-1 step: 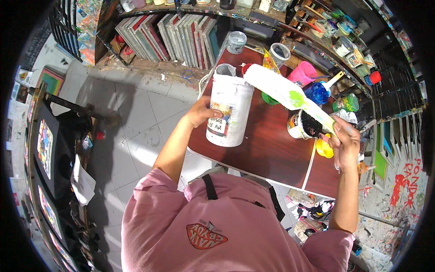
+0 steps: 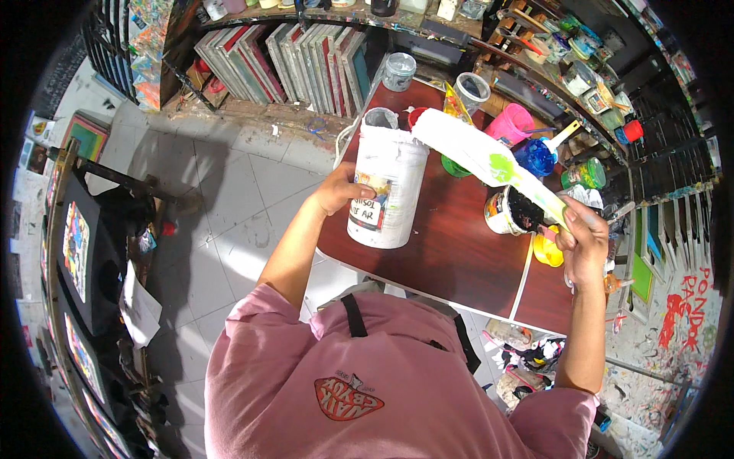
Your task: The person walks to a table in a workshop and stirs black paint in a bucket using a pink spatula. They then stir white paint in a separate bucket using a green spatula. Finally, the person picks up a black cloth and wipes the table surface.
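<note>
The left hand [image 2: 342, 190], thumb in front, grips at nine o'clock a white, paint-streaked, cylindrical plastic tub [image 2: 401, 195] over the reddish-brown table [image 2: 451, 252]; from its one-o'clock rim a broad white-coated paddle [image 2: 462, 147] (lime-smeared) slants to four o'clock, the right hand [image 2: 585, 241] closed around its handle.

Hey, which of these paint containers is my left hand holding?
The tall white tub with a picture label on its side. It looks the largest on the table, and your left hand touches no other.
</note>
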A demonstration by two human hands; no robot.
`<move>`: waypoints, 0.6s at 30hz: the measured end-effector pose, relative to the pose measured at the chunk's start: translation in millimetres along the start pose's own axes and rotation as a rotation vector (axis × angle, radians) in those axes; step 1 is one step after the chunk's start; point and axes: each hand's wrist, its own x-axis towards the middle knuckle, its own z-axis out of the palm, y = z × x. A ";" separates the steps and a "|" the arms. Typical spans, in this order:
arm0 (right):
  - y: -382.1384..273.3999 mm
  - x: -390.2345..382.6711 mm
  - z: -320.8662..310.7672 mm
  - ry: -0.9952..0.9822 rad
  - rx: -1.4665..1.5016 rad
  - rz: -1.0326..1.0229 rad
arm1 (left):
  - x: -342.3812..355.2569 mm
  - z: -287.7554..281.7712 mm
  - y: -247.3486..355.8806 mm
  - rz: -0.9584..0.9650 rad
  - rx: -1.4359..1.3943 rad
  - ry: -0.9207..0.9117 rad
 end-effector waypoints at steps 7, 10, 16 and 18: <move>-0.8 -3.2 -8.2 -0.019 -0.053 -0.015 | 3.0 -8.0 -14.9 0.053 -0.150 -0.048; 0.4 -3.8 -11.2 -0.021 -0.058 -0.011 | 1.5 -6.3 -11.8 0.033 -0.119 -0.051; -0.9 -8.2 -13.3 -0.002 -0.130 0.001 | -3.4 -5.7 1.1 0.021 -0.011 -0.100; -2.0 -10.2 -13.7 -0.017 -0.146 -0.003 | -4.2 -3.7 6.1 0.024 0.044 -0.108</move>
